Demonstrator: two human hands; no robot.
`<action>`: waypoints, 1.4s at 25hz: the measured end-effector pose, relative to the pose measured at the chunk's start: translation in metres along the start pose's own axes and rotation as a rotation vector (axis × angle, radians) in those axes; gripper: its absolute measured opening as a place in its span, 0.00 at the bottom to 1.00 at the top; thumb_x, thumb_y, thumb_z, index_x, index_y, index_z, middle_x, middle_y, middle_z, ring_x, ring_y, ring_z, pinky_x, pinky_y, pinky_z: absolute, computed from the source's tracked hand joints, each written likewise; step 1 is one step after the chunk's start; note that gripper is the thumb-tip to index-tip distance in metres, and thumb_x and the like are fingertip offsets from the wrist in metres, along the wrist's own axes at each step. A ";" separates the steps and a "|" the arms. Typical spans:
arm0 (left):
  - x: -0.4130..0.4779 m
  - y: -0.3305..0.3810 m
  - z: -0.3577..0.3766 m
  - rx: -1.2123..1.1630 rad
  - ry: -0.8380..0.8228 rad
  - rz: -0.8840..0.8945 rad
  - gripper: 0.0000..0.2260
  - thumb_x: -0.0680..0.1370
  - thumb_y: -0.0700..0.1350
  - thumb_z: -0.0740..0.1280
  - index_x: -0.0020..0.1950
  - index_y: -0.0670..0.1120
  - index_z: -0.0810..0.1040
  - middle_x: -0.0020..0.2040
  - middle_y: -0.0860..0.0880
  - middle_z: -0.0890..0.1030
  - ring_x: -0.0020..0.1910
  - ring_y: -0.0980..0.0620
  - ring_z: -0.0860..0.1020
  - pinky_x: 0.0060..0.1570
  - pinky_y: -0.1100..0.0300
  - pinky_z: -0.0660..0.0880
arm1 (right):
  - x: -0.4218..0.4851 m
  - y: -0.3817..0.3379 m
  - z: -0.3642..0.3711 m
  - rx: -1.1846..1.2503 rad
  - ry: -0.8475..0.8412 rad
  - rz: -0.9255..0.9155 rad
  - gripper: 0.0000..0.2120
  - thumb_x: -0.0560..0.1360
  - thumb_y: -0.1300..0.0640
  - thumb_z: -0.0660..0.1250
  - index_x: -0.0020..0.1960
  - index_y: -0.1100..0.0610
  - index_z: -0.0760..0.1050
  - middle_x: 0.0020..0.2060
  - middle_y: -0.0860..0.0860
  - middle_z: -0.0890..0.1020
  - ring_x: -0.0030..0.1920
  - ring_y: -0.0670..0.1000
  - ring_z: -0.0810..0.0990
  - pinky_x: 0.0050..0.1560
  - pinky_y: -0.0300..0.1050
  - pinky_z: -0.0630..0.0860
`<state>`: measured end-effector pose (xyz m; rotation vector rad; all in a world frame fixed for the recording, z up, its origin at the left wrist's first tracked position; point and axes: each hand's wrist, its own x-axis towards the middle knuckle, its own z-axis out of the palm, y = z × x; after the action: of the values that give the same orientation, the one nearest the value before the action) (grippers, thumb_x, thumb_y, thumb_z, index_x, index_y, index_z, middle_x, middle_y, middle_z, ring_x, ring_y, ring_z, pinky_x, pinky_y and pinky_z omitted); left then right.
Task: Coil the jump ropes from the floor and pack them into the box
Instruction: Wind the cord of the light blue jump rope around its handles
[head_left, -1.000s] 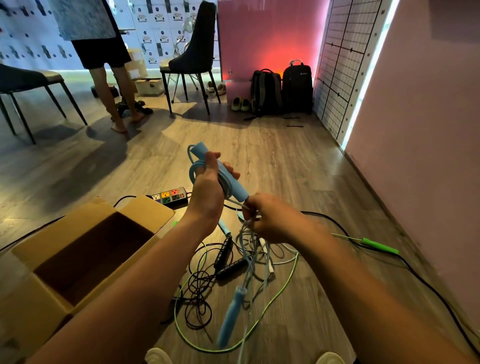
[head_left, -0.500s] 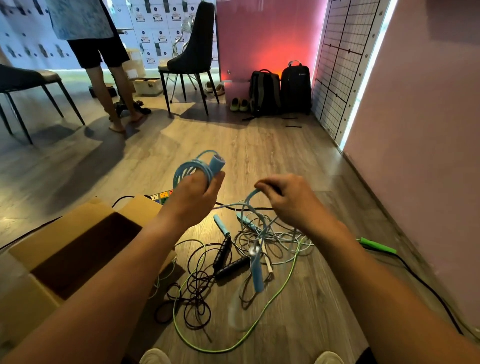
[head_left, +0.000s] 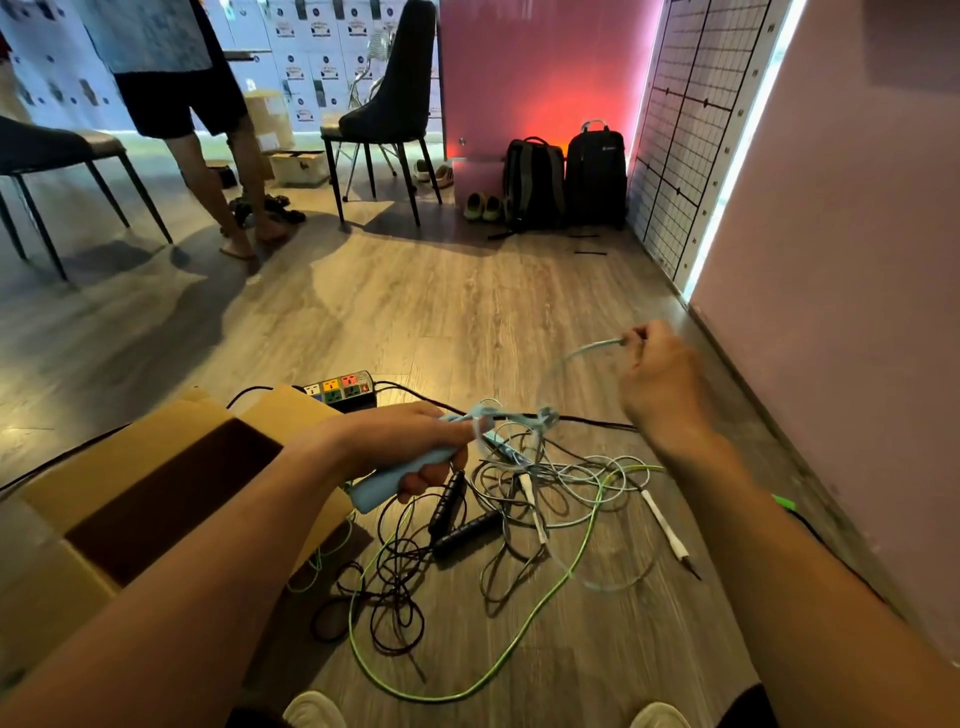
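Poking in at the bottom edge, the tips of two pale shoes stand on a wood-grain floor. Just beyond them lies a tangle of jump ropes. A green rope loops widest, and a black rope is bunched inside it with its two black handles side by side. A white handle points off to the right.

An open cardboard box sits on the floor at the left, right beside the heap, its inside in shadow. Above the pile, the person's left hand has its fingers clenched round the blue handle of a pale blue rope, just beside the box's right flap. The right hand, raised and well apart to the right, pinches that rope between thumb and fingertips, and the blurred cord arcs between both hands.

Behind the left hand a power strip with coloured sockets lies on the floor. Farther back stand a dark chair, two backpacks against a pink wall, and, at the left, another person's bare legs.
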<state>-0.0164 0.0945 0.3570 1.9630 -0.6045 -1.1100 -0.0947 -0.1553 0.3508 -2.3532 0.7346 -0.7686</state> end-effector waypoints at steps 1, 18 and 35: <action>-0.003 -0.002 -0.001 -0.077 -0.037 -0.019 0.20 0.81 0.60 0.59 0.39 0.45 0.71 0.27 0.51 0.70 0.22 0.56 0.67 0.23 0.63 0.68 | 0.005 0.011 -0.007 -0.047 0.030 0.061 0.12 0.84 0.52 0.56 0.55 0.58 0.75 0.47 0.59 0.82 0.44 0.59 0.79 0.39 0.47 0.70; 0.000 0.014 0.012 -0.232 0.029 0.065 0.22 0.80 0.61 0.57 0.40 0.43 0.72 0.27 0.48 0.72 0.20 0.55 0.68 0.22 0.63 0.69 | -0.035 -0.034 0.001 0.429 -0.994 0.013 0.16 0.83 0.42 0.57 0.59 0.51 0.77 0.42 0.52 0.84 0.44 0.52 0.84 0.49 0.47 0.80; 0.016 0.011 0.028 0.885 0.375 -0.054 0.18 0.82 0.59 0.56 0.39 0.50 0.70 0.37 0.49 0.77 0.30 0.53 0.76 0.32 0.58 0.76 | -0.059 -0.054 0.008 0.583 -0.963 0.273 0.11 0.80 0.61 0.66 0.61 0.57 0.69 0.43 0.56 0.81 0.38 0.50 0.81 0.42 0.46 0.82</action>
<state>-0.0326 0.0653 0.3493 2.8547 -0.9331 -0.4777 -0.1126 -0.0767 0.3591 -1.7195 0.3138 0.2732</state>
